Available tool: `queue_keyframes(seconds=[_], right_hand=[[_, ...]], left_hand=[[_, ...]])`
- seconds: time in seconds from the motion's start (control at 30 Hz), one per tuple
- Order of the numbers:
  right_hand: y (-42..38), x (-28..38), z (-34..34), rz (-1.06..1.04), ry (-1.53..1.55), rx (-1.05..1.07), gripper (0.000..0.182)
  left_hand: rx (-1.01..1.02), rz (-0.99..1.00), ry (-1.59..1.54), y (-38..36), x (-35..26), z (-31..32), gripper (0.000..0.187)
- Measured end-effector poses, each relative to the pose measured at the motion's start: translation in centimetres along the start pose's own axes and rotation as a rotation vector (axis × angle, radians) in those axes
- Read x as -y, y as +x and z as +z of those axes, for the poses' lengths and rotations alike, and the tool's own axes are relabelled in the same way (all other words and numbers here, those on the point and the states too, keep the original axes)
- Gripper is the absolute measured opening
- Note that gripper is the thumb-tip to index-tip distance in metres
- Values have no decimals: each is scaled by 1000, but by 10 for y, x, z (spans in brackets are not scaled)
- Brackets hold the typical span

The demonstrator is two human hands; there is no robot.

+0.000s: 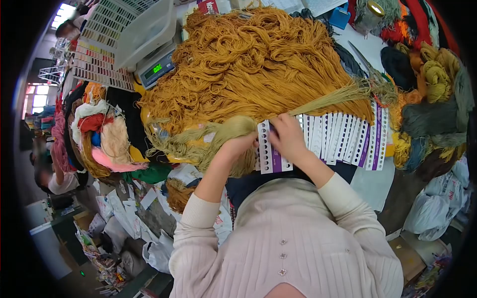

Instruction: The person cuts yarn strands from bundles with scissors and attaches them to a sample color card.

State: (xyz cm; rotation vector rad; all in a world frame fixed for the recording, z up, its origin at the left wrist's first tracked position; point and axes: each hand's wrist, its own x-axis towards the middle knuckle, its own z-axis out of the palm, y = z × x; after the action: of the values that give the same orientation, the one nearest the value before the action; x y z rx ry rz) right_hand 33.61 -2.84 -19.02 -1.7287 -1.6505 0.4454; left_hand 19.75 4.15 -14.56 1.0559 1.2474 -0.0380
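Observation:
My left hand (238, 147) is closed around a thick olive-green hank of thread (237, 127), whose loose tail spreads left over the table edge. Against its fingertips stands a white and purple thread card (264, 154) with a row of punched holes. My right hand (288, 135) is closed at the upper part of this card, thumb bent inward; the exact pinch is partly hidden. Olive-green strands (330, 101) run from beside it toward the right. More punched cards (343, 134) lie overlapped in a row to the right of that hand.
A large heap of mustard-brown thread (248, 54) covers the table beyond my hands. Behind it at left are a digital scale (157, 68), a clear plastic tub (146, 37) and colour sample sheets (102, 62). Scissors (362, 57) and coloured hanks (437, 77) lie right. Another person (57, 179) is at far left.

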Motion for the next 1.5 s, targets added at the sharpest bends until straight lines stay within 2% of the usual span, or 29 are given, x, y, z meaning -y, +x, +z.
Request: queue_keyframes(seconds=[0.1,0.13,0.23,0.3,0.33,0.4,0.5,0.53,0.57,0.63,0.67,0.77,0.87,0.97,1.0,1.1,1.2,1.3,1.37,1.4,1.47,1.5], right_hand=[[-6,29,-5,-39,-118,-17,45],[-10,30,-3,-47,-137,22,55],[-10,25,-5,-29,-15,13,47],[-4,16,-4,108,242,52,41],[0,12,-3,174,371,73,38],[5,14,-8,216,384,51,32],[8,8,-12,210,367,20,29],[9,8,-14,234,385,37,29],[8,9,-14,260,406,53,28],[5,8,-6,186,375,8,29],[5,8,-3,145,358,-13,29],[4,9,-4,156,346,-10,28],[3,5,0,96,257,-55,26],[2,2,3,139,293,-43,26],[2,5,6,224,491,-81,21],[6,-6,3,443,906,136,13],[8,-6,1,404,842,150,14],[7,-5,2,474,902,116,11],[7,-2,3,456,852,65,8],[7,1,4,444,1002,-19,8],[13,3,5,404,1294,-195,9],[10,-2,-6,434,1444,-58,14]], left_hand=[[77,53,-252,25,18,-3,17],[48,41,-262,27,20,-2,17],[15,51,-304,28,19,4,18],[50,127,-355,26,20,6,17],[7,125,-297,24,18,8,15],[-78,123,-184,23,13,10,11],[-99,146,-317,19,18,-8,11],[39,253,-483,16,18,-19,11],[43,249,-493,15,16,-22,11],[44,242,-520,13,15,-26,10],[25,162,-489,17,19,-24,9],[-25,215,-453,19,23,-19,9],[100,181,-716,0,19,-31,16],[353,277,-1013,-23,12,-37,16],[350,261,-918,-30,4,-34,18],[357,184,-608,-28,-9,-16,22],[402,77,-277,3,0,-4,20],[296,64,-128,17,-1,2,16],[178,161,-76,29,12,5,16],[114,208,-55,32,19,5,16],[106,159,-266,32,18,0,15],[106,135,-368,28,13,-1,14]])
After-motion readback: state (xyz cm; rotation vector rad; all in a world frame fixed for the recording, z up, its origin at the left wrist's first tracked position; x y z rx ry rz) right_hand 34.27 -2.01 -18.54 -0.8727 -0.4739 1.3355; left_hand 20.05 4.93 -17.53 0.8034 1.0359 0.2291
